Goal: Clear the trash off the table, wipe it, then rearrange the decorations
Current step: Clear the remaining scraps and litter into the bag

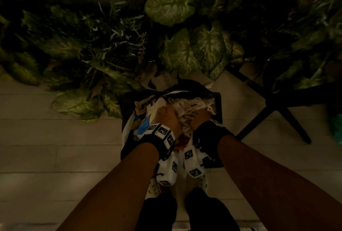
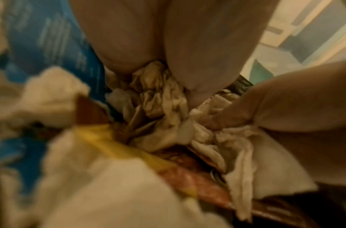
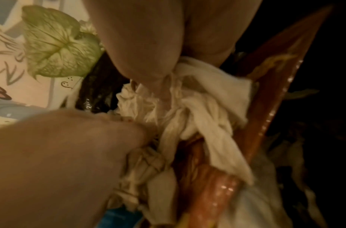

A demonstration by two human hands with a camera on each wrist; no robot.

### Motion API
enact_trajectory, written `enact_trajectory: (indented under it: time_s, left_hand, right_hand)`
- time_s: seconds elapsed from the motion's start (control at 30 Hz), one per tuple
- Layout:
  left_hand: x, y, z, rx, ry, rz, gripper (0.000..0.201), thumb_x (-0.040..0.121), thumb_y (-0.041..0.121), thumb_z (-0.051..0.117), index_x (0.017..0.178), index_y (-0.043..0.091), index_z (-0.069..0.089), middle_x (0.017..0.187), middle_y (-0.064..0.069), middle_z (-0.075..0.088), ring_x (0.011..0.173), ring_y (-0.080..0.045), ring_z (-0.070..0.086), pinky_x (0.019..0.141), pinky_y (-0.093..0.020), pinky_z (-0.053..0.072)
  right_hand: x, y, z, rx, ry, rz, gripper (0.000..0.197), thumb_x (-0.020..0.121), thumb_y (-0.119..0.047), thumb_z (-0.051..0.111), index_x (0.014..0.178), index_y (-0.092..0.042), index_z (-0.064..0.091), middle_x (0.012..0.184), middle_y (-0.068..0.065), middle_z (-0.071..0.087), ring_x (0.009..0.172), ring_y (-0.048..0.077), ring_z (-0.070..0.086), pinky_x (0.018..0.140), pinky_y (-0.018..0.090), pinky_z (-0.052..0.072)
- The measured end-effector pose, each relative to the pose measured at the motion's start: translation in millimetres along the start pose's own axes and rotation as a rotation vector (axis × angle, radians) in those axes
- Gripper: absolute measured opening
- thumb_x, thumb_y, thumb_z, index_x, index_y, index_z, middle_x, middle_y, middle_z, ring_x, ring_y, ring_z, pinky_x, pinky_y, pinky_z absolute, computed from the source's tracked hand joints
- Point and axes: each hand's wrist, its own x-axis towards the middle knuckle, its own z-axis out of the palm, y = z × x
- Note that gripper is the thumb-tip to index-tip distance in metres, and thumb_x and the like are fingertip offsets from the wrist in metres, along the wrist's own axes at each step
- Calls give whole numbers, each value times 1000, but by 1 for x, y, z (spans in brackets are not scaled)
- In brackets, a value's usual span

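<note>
A black trash bin [image 1: 219,101] stands on the floor in front of me, heaped with crumpled white tissues [image 1: 187,108], a blue packet [image 1: 143,129] and an orange wrapper [image 3: 217,185]. Both hands are down inside it, side by side. My left hand [image 1: 166,117] has its fingers and thumb curled into a wad of tissue [image 2: 164,98], seen close in the left wrist view. My right hand [image 1: 200,117] grips another bunch of tissue [image 3: 187,108], with strands gathered under its fingertips [image 3: 160,86]. The table itself is not in view.
Large green-and-white plant leaves [image 1: 172,3] hang over the bin from behind and from the left. Black chair legs [image 1: 273,105] spread to the right of it. A green bag [image 1: 335,129] is at the far right edge. My feet [image 1: 153,190] stand on pale floor tiles [image 1: 55,138].
</note>
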Motion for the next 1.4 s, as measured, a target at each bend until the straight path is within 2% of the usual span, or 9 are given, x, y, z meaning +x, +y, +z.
enact_trajectory:
  time_s: [0.23, 0.43, 0.6, 0.67, 0.73, 0.83, 1.03, 1.3, 1.4]
  left_hand:
    - [14, 6, 5, 25, -78, -22, 79, 95, 36, 45, 146, -6, 2, 153, -24, 11, 142, -36, 14, 117, -39, 6]
    - [-5, 9, -15, 74, -53, -27, 74, 82, 41, 59, 143, 21, 21, 146, -14, 23, 133, -36, 26, 109, -44, 27]
    - [-44, 12, -39, -18, -62, 32, 90, 76, 37, 73, 146, 31, 17, 150, -12, 16, 139, -35, 21, 110, -43, 30]
    - [-57, 12, -46, -12, -69, 32, 92, 77, 33, 70, 148, 33, 10, 152, -10, 13, 141, -34, 19, 111, -45, 30]
    - [-74, 18, -55, -32, -52, 35, 85, 82, 26, 64, 148, 29, 11, 152, -10, 17, 140, -33, 22, 111, -43, 32]
    - [-98, 29, -71, -67, 80, 46, 64, 92, 25, 51, 148, 20, 21, 153, -11, 24, 138, -31, 28, 110, -38, 31]
    - [-147, 52, -112, -191, 198, 190, 60, 84, 8, 61, 139, 16, 39, 136, -10, 48, 122, -28, 48, 96, -31, 42]
    - [-211, 125, -156, -204, 258, 396, 22, 83, -1, 62, 102, 9, 65, 96, -5, 67, 91, -17, 62, 72, -12, 46]
    - [-240, 169, -160, -318, 275, 509, 27, 81, -6, 62, 98, 15, 63, 93, -6, 69, 88, -22, 66, 80, -34, 55]
  right_hand:
    - [9, 3, 5, 106, -7, -23, 55, 100, -27, 33, 147, -6, 15, 156, 14, 13, 143, 30, 18, 118, 36, 14]
    - [-22, -7, -5, 245, 91, -128, 50, 95, -28, 49, 140, -10, 38, 147, 9, 35, 134, 29, 35, 109, 33, 29]
    - [-63, -1, -15, 726, 184, -63, 44, 93, -3, 51, 135, 1, 39, 136, 15, 46, 111, 23, 48, 63, 11, 35]
    - [-83, -2, -15, 834, 206, -54, 56, 89, 4, 52, 141, -4, 33, 139, 13, 43, 123, 25, 46, 86, 14, 43]
    - [-104, -3, -15, 918, 222, -78, 62, 86, 5, 53, 143, -9, 33, 142, 12, 40, 131, 32, 41, 107, 36, 38]
    - [-135, -5, -24, 922, 224, -93, 61, 85, 13, 48, 140, -12, 38, 136, 8, 45, 122, 29, 49, 95, 33, 44]
    - [-231, -14, -56, 776, 240, -176, 37, 85, 4, 57, 120, -6, 58, 119, 10, 58, 110, 25, 55, 82, 26, 43]
    - [-383, 18, -102, 623, 173, -471, 25, 83, 1, 56, 104, -9, 67, 109, 10, 69, 103, 21, 64, 96, 36, 50]
    - [-425, 64, -114, 582, 104, -492, 31, 79, 2, 51, 101, -13, 67, 103, 3, 69, 95, 11, 64, 89, 23, 51]
